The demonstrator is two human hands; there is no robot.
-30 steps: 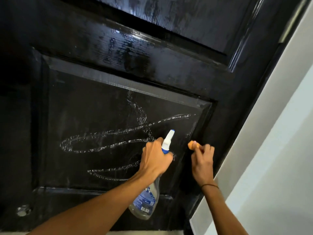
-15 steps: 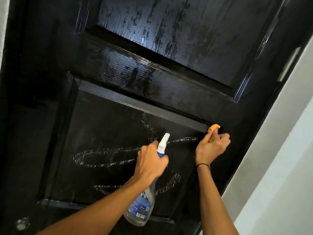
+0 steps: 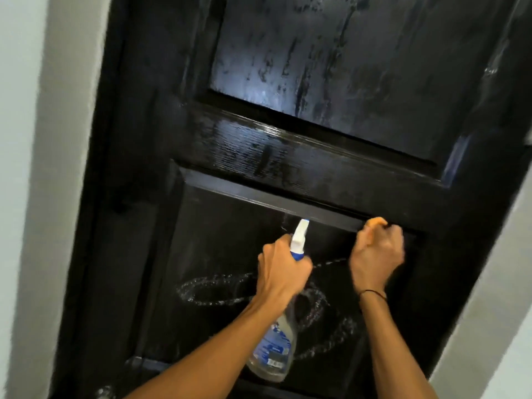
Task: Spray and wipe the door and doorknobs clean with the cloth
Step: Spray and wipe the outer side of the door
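Nearest, at about 6 o'clock, the clear base of the spray bottle [image 3: 273, 355] with its blue label hangs below the left hand [image 3: 280, 273], whose fingers are wrapped tight round the bottle's neck; the white nozzle with a blue collar pokes out above the knuckles toward 12 o'clock, aimed at the door [image 3: 288, 156]. Just to its 3 o'clock side, apart from it, the right hand [image 3: 377, 257] is balled into a fist round an orange cloth [image 3: 375, 221], only a small tuft of which shows at the top of the fist, pressed against the upper right corner of the lower panel, right under the moulding. A thin dark band circles that wrist. Behind both hands the glossy black lower panel carries looping white trails of spray droplets, running from 9 o'clock of the left hand across to below the right wrist. Farther up, the cross rail gleams wet, and the upper panel at 12 o'clock is smeared with hazy streaks. Pale wall [image 3: 31, 197] flanks the door on both sides
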